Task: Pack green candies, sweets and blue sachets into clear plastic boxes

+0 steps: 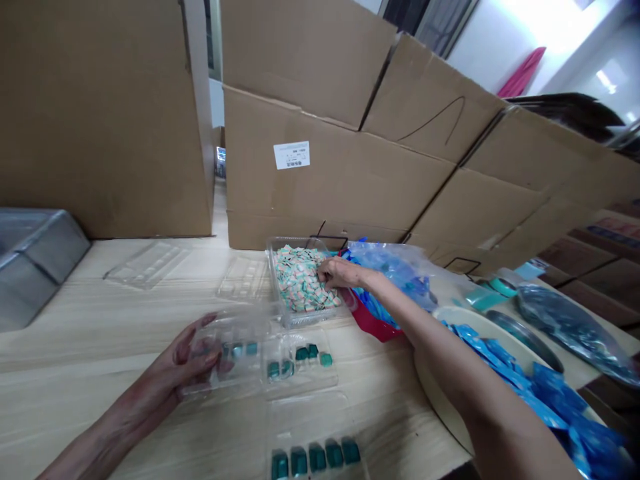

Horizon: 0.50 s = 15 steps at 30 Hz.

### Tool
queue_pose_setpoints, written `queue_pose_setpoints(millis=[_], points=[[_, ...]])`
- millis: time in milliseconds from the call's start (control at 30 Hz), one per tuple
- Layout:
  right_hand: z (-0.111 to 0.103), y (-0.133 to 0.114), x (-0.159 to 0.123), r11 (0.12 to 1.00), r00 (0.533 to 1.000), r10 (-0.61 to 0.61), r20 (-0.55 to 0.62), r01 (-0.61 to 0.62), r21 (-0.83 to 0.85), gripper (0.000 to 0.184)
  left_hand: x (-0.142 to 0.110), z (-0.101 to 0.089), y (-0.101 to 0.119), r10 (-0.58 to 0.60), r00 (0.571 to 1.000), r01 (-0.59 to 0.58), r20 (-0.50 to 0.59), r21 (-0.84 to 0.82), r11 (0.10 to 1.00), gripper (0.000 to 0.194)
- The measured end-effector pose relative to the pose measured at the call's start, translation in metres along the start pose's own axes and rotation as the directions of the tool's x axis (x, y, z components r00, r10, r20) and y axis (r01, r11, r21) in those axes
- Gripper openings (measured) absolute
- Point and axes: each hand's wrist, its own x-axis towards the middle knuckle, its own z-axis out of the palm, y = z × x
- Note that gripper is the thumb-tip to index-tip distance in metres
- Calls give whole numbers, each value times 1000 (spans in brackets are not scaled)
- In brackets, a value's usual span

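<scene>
My left hand (199, 360) grips a clear plastic blister tray (243, 377) by its left side, raised over the table. Dark teal pieces (303, 353) sit in the clear plastic at its right. My right hand (337, 272) reaches into a clear tub (295, 319) heaped with small pink, white and green chips (300, 283). Its fingers are bent together at the chips, and the fingertips are hard to see. Nearest me lies another clear tray (313, 417) with a row of several teal pieces (317, 457).
Empty clear trays (150, 265) lie at the back left, beside a grey bin (37, 263). Right of the tub stands a red container (373, 323) of blue packets. A cream basin (435, 393) holds blue packets (530, 393). Cardboard boxes (320, 187) wall off the back.
</scene>
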Motion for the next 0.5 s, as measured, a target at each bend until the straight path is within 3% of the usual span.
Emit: queue_pose_setpoints(millis=[200,333,500], points=[[-5,5,0,987,987,-157,35,156,30,11,2,-1,-2,-21,1000,21,-6,-10,1000,85],[-3,7,-1,967,967,-254,-11,254,26,7,5,-3,-4,-5,1000,6,17,-34,999,85],[3,11,-4,955,959,-274,-66,280,102,12,6,-5,-4,-32,999,33,22,-25,999,86]])
